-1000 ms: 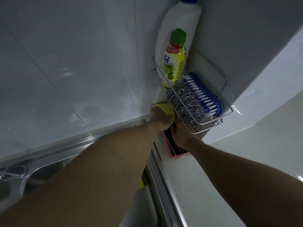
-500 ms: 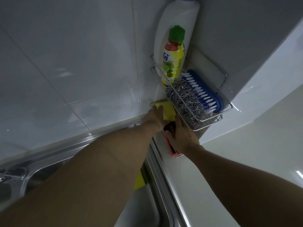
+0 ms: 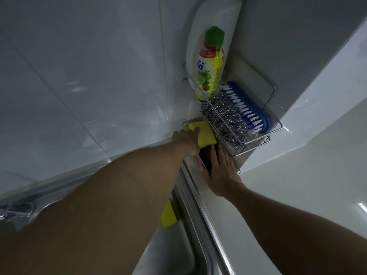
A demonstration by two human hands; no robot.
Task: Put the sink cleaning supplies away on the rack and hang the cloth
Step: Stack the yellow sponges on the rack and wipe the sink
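Fingers (image 3: 195,131) of left hand (image 3: 185,139) straight, flat on yellow cloth (image 3: 207,135).

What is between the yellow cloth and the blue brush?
A steel scourer lies between them, inside the wire rack, in the head view.

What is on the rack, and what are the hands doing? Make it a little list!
Rack: wire rack in the wall corner
On it: white bottle, yellow bottle, steel scrubber, blue brush
Cloth: yellow cloth at the small rail beside the rack
Left hand: touches the yellow cloth
Right hand: flat, fingers straight, under the rack
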